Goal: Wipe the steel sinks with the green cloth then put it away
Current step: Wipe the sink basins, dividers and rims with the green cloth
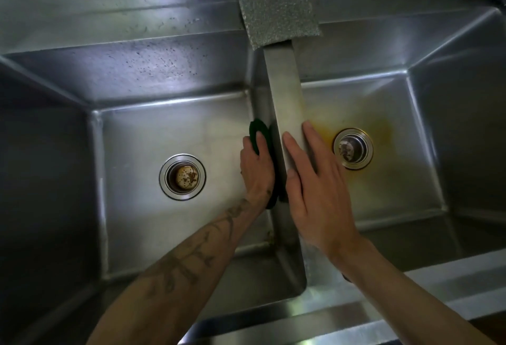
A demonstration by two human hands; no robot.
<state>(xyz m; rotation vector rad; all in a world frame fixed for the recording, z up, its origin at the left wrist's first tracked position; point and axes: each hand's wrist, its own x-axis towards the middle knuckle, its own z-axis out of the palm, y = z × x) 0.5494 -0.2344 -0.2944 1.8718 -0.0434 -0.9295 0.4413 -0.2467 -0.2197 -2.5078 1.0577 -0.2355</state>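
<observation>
Two steel sink basins fill the view, the left sink (pixel 142 136) and the right sink (pixel 388 103), split by a steel divider (pixel 284 81). My left hand (pixel 256 169) presses the dark green cloth (pixel 258 132) flat against the divider's left wall inside the left sink. Most of the cloth is hidden under the hand; its edges show above the fingers and below the palm. My right hand (pixel 312 180) rests with straight fingers on top of the divider and its right side.
A grey scouring pad (pixel 279 20) lies on the back ledge over the divider. Each basin has a round drain, the left drain (pixel 183 177) and the right drain (pixel 353 148). An orange stain surrounds the right drain. The front rim (pixel 410 284) runs below.
</observation>
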